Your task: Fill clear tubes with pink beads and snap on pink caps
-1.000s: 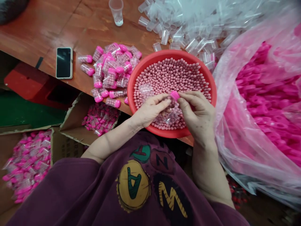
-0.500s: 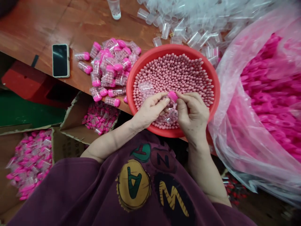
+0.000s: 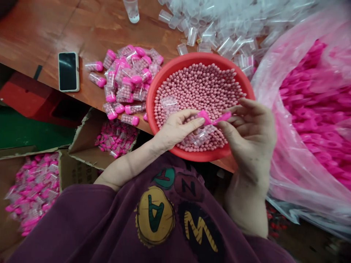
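Phone (image 3: 68, 71) on wooden table (image 3: 41, 33), far left. Pile of capped vials (image 3: 126, 78) just beside red basin (image 3: 150, 102) of pink beads (image 3: 203, 84). Left hand (image 3: 175, 129): fingers pressed together, pinching filled vial (image 3: 204, 117) at its pink-capped end, over the basin's near side. Right hand (image 3: 251, 128): thumb and forefinger pinch loose pink cap (image 3: 224, 117), other fingers loosely spread. Bag of pink caps (image 3: 315, 109) far right.

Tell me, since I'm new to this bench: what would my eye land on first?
The red basin at the centre, heaped with small pink beads, strikes first, with the left hand pinching a pink-capped vial and the right hand a loose pink cap over it. To the right bulges a clear bag of bright pink caps; left of the basin lies a pile of filled vials.
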A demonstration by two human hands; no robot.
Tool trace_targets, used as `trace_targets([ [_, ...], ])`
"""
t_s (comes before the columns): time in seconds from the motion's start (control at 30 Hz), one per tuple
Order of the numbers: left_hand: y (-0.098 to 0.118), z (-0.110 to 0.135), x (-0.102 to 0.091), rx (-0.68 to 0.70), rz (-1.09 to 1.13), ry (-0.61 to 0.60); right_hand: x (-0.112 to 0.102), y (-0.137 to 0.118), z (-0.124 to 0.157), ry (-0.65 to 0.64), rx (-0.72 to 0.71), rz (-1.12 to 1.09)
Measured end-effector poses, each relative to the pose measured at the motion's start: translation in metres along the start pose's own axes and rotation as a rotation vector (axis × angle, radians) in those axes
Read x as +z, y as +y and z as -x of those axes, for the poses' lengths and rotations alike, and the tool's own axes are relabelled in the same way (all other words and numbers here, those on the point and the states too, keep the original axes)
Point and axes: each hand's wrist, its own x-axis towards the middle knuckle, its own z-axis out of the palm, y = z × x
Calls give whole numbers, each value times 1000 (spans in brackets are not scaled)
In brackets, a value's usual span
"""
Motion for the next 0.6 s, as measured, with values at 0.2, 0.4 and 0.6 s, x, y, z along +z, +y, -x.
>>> trace_targets([
  [0.2, -7, -1, -3, 26, -34, 5, 17, 0, 7, -161, -103, 255],
  [0.4, -6, 1, 3, -26, -37, 76, 45, 13, 10, -102, -158, 522],
  [0.6, -2, 4, 5, -43, 17, 76, 63, 28, 8, 33, -186, 452],
])
